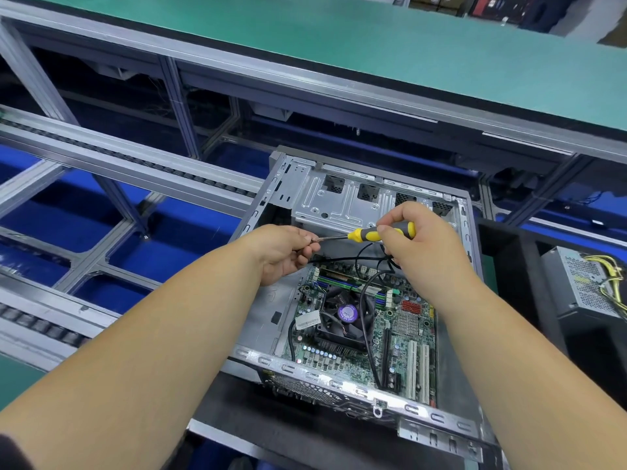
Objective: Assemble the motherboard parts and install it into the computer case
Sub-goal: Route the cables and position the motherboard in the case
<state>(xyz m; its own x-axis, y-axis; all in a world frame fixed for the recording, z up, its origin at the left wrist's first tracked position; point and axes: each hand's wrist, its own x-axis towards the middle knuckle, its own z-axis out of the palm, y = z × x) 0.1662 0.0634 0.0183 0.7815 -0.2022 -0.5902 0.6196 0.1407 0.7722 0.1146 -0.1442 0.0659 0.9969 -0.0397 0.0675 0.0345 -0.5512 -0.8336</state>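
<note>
The right hand holds the screwdriver handle above the computer case. The left hand pinches its metal tip. The motherboard lies inside.

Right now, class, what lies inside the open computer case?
Inside the computer case lies the motherboard with its cooler fan and loose black cables. Both hands, left hand and right hand, cover the board's far edge.
</note>
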